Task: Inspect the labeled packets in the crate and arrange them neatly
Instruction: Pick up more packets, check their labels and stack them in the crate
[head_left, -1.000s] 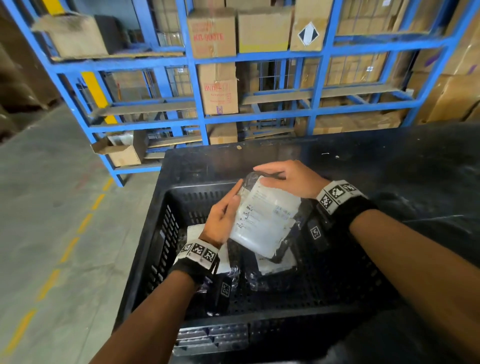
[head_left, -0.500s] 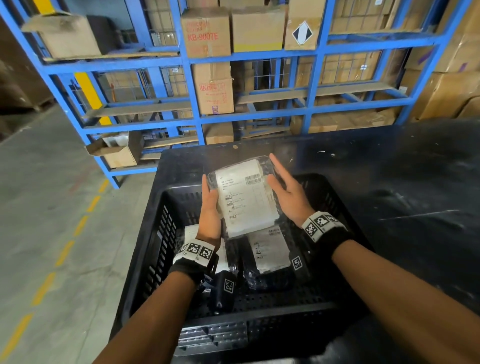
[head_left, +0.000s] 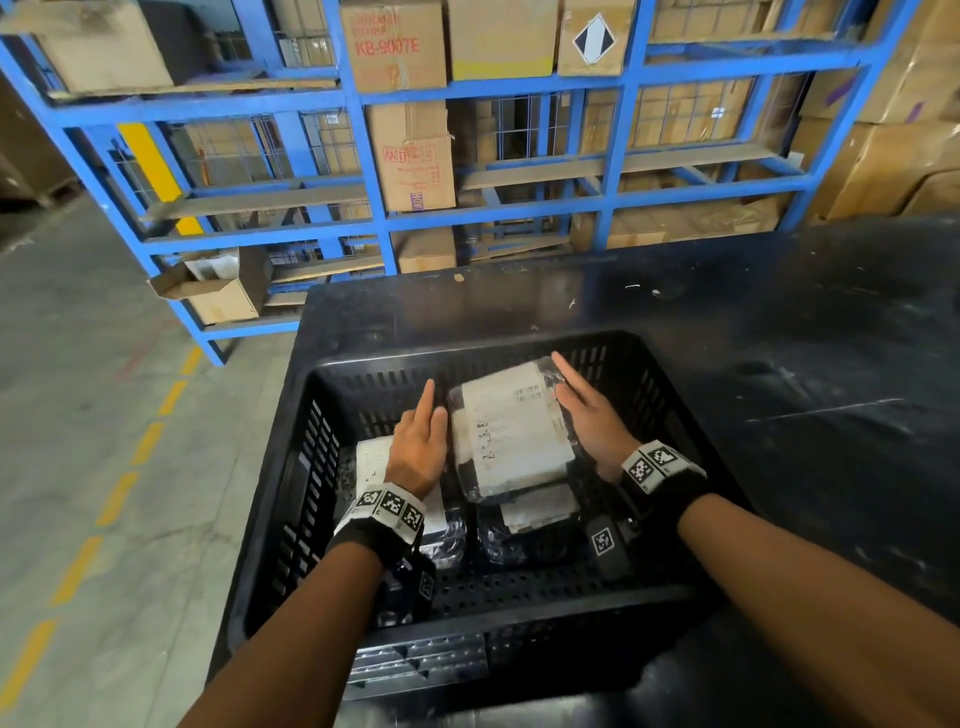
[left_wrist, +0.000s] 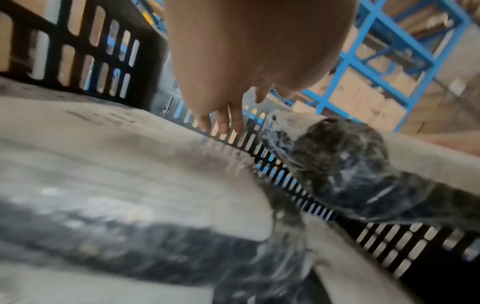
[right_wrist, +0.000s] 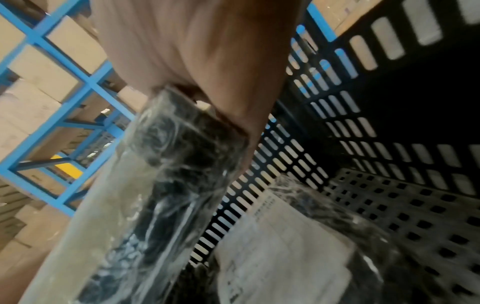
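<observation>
A clear packet with a white printed label (head_left: 511, 431) lies tilted in the black slotted crate (head_left: 311, 467), on top of another labeled packet (head_left: 540, 506). My right hand (head_left: 584, 410) lies along its right edge with straight fingers touching it; in the right wrist view the palm (right_wrist: 207, 61) meets the packet's end (right_wrist: 168, 185). My left hand (head_left: 421, 441) is flat just left of that packet, fingers straight, holding nothing, over a third labeled packet (head_left: 371, 460). In the left wrist view the fingertips (left_wrist: 226, 121) hover above that label (left_wrist: 130, 164).
The crate stands at the near left corner of a black table (head_left: 779, 364). Blue metal racks (head_left: 384, 156) with cardboard boxes fill the background. Grey floor with a dashed yellow line (head_left: 114, 499) runs along the left. The crate's right part shows bare perforated floor (right_wrist: 402, 205).
The packet was held up above the crate in both hands; it has come down onto the packets inside. My left hand has let go, and both hands have sunk into the crate.
</observation>
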